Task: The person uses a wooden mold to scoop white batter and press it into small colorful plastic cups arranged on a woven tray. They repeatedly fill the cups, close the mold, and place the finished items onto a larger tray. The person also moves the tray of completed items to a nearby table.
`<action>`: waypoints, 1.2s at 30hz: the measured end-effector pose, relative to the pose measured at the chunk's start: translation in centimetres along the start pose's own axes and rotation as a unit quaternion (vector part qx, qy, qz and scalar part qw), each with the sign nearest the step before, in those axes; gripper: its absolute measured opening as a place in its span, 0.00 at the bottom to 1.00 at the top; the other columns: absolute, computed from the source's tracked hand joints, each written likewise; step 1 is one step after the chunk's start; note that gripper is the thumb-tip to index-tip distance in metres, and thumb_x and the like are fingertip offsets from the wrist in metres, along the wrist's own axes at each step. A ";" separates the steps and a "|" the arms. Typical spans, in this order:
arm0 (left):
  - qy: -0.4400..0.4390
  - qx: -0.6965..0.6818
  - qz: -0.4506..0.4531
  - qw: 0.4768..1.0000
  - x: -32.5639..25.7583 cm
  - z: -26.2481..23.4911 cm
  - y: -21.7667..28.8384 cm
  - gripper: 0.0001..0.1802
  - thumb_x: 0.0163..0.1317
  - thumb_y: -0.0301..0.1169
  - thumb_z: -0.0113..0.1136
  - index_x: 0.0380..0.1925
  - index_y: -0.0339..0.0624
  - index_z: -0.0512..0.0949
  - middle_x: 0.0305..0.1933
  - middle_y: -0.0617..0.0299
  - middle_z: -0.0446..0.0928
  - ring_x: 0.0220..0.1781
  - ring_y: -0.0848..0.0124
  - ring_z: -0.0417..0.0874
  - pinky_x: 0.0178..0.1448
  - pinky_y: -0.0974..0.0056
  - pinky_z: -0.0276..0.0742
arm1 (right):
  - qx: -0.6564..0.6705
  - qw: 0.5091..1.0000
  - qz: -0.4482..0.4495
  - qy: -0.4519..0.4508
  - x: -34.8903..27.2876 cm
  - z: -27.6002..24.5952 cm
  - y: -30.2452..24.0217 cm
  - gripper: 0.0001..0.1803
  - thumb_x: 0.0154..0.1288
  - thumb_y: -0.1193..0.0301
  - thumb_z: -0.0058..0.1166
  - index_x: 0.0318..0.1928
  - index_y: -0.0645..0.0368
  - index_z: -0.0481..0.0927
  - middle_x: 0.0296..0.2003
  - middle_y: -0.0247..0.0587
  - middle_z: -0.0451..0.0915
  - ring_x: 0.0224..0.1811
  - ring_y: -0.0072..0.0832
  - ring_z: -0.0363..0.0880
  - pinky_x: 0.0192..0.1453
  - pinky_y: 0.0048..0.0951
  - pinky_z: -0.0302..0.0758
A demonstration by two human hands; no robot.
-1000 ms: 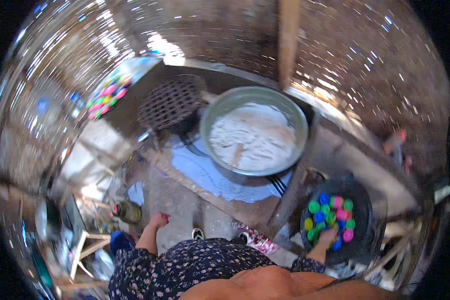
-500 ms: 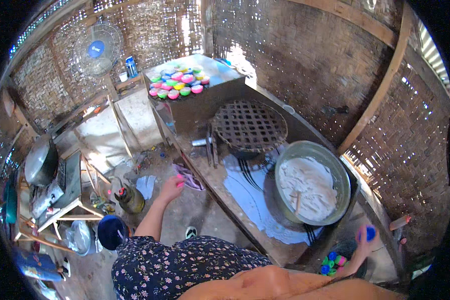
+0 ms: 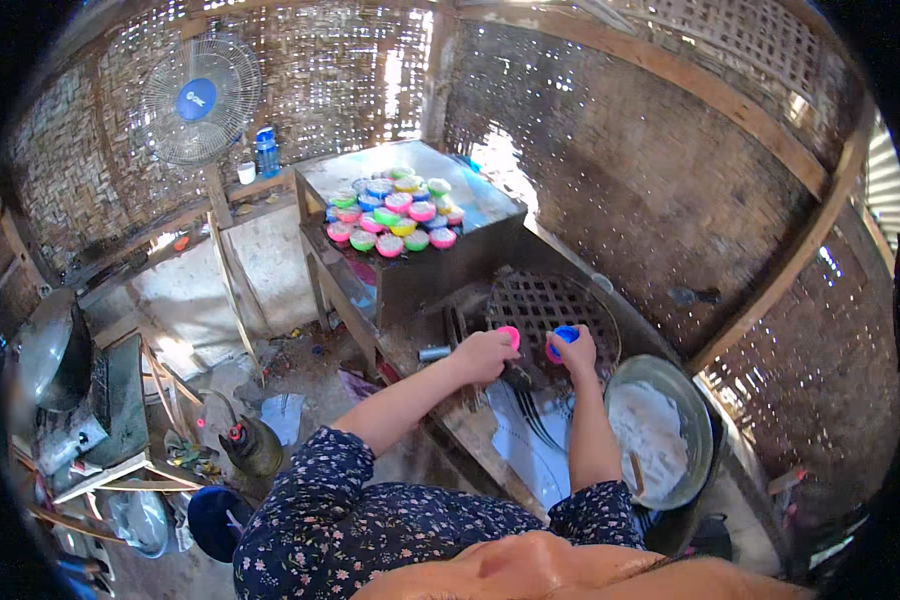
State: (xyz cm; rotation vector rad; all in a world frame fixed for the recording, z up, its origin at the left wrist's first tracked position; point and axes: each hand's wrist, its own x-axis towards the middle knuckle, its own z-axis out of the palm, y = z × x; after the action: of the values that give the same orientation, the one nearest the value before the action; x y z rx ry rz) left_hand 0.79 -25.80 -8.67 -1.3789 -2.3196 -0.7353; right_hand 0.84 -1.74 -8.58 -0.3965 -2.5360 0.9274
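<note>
left hand [image 3: 482, 352] pinches pink cup [image 3: 510, 336] | right hand [image 3: 573, 349] pinches blue cup [image 3: 564, 336] | both over grate [image 3: 548, 306] | batter bowl [image 3: 660, 428] just right

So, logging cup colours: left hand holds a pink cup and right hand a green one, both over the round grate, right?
Not quite. In the head view the right hand holds a blue cup, not green. The left hand does hold a pink cup, both over the grate.

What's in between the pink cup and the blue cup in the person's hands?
In the head view, only the dark round woven rack shows between the pink cup and the blue cup; nothing else lies there.
</note>
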 end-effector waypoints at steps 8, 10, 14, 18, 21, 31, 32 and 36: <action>-0.072 0.170 0.001 0.983 3.5 2.5 -5.5 0.12 0.47 0.32 0.56 0.34 0.53 0.81 0.36 0.63 0.75 0.46 0.66 0.75 0.46 0.58 0.70 | 0.025 0.998 0.056 0.019 6.5 0.8 2.1 0.36 0.36 0.47 0.68 0.42 0.61 0.77 0.44 0.52 0.75 0.47 0.43 0.75 0.51 0.37 0.70; -0.077 0.155 0.018 0.985 4.1 3.8 -7.0 0.12 0.48 0.31 0.55 0.34 0.53 0.81 0.39 0.63 0.76 0.49 0.66 0.74 0.50 0.56 0.69 | 0.044 0.995 0.087 -0.016 7.5 0.6 2.9 0.36 0.36 0.48 0.68 0.42 0.60 0.77 0.44 0.52 0.75 0.47 0.43 0.75 0.51 0.38 0.70; -0.041 0.044 0.102 0.993 5.3 5.1 -8.1 0.12 0.47 0.28 0.56 0.33 0.50 0.81 0.41 0.60 0.76 0.52 0.64 0.73 0.55 0.55 0.66 | -0.010 0.998 0.062 -0.014 7.2 0.8 4.8 0.33 0.37 0.50 0.67 0.42 0.60 0.77 0.44 0.50 0.76 0.46 0.42 0.75 0.51 0.37 0.71; 0.078 -0.083 0.121 0.986 4.6 2.0 -7.7 0.18 0.42 0.19 0.56 0.37 0.45 0.80 0.50 0.58 0.73 0.54 0.61 0.72 0.55 0.56 0.68 | 0.009 0.998 0.061 -0.030 6.6 -0.7 5.5 0.30 0.37 0.52 0.67 0.39 0.60 0.78 0.43 0.50 0.77 0.45 0.41 0.75 0.50 0.37 0.71; 0.193 -0.124 -0.160 0.960 0.0 1.7 -10.5 0.16 0.47 0.18 0.52 0.36 0.43 0.80 0.41 0.54 0.77 0.47 0.56 0.76 0.53 0.58 0.71 | -0.042 0.996 0.043 0.065 5.9 -2.3 6.8 0.28 0.37 0.53 0.68 0.36 0.59 0.79 0.42 0.49 0.77 0.44 0.41 0.76 0.50 0.36 0.71; -0.267 0.048 -0.451 0.850 -6.7 15.6 -17.8 0.25 0.41 0.41 0.63 0.43 0.45 0.78 0.49 0.48 0.76 0.51 0.51 0.75 0.55 0.56 0.72 | -0.155 0.982 0.073 0.076 4.8 -4.4 7.5 0.38 0.50 0.43 0.56 0.53 0.60 0.73 0.52 0.49 0.72 0.56 0.44 0.69 0.61 0.39 0.63; -0.273 0.039 -0.439 0.856 -7.1 15.5 -18.1 0.25 0.42 0.42 0.63 0.43 0.45 0.78 0.49 0.49 0.76 0.51 0.51 0.76 0.54 0.56 0.73 | -0.146 0.984 0.054 0.090 4.4 -4.7 7.1 0.37 0.51 0.45 0.56 0.53 0.60 0.73 0.52 0.49 0.73 0.55 0.44 0.69 0.61 0.38 0.63; -0.071 -0.187 -0.327 0.924 -9.6 14.1 -19.2 0.21 0.46 0.37 0.61 0.40 0.38 0.77 0.43 0.49 0.78 0.48 0.54 0.78 0.53 0.56 0.71 | -0.044 0.991 0.053 0.117 0.2 -7.1 0.7 0.28 0.55 0.59 0.59 0.53 0.61 0.73 0.47 0.48 0.76 0.51 0.38 0.74 0.55 0.33 0.69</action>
State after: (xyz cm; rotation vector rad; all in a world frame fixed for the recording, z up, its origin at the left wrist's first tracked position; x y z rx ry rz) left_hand -12.08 -31.78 -30.09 -0.7647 -2.8957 -1.3653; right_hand 4.06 2.79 -4.06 -0.6336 -2.3653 0.7591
